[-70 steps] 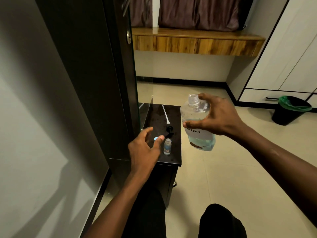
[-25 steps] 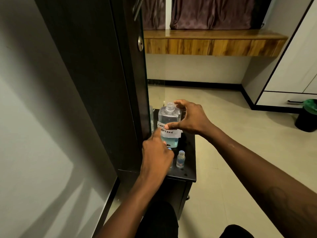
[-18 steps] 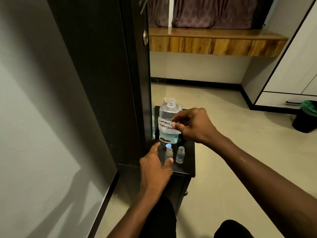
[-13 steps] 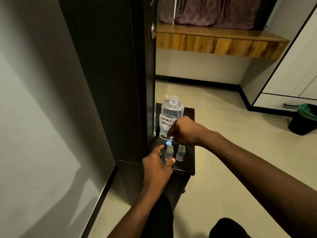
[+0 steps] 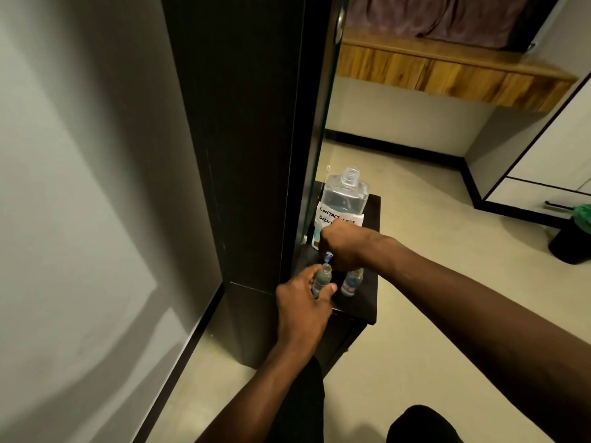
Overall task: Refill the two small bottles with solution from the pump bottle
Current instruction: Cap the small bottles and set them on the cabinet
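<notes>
Left hand [image 5: 299,310] gripped small clear bottle [image 5: 321,279] upright on black table [image 5: 367,303]; right hand [image 5: 343,247], fingers curled down, pinched small blue cap [image 5: 327,258] just behind it.

A grey wall [image 5: 80,187] stands at the left, beside a tall dark cabinet [image 5: 243,139]. The floor [image 5: 415,314] is pale beige, and a wooden shelf [image 5: 447,71] sits below dark curtains [image 5: 431,14].

The left hand [image 5: 300,302] grips the small bottle [image 5: 321,278] between thumb and fingers. The right hand [image 5: 340,247], forearm stretched in from the right, curls just behind that bottle, pinching a blue cap [image 5: 327,259].
</notes>
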A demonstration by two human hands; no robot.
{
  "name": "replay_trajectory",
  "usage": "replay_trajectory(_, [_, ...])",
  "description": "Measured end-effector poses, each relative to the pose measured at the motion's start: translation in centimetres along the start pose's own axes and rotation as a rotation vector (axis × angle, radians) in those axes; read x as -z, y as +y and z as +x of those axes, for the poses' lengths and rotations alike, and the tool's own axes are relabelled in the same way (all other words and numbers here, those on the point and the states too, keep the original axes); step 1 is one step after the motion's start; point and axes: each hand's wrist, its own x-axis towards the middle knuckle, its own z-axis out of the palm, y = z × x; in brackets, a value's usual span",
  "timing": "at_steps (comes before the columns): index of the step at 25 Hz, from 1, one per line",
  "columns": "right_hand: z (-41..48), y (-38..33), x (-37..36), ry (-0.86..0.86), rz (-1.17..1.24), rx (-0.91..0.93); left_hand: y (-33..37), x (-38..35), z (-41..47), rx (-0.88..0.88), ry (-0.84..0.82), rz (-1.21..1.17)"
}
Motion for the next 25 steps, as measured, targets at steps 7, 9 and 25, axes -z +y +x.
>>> replay_trajectory(7, [-0.7,-0.5,0.6,0.082,0.153,-0.012,0.6,0.9,-0.3,-0.028,0.014,-0.002])
replay_trajectory(9, [-2.6,0.4,2.4,0.196,0.258,0.011,1.1,1.3,-0.3,-0.053,0.018,-0.006])
replay_trajectory(25, [-17.3,2.1,7.0,0.406,0.446,0.134,8.0,0.5,-2.1,-0.291,0.011,0.032])
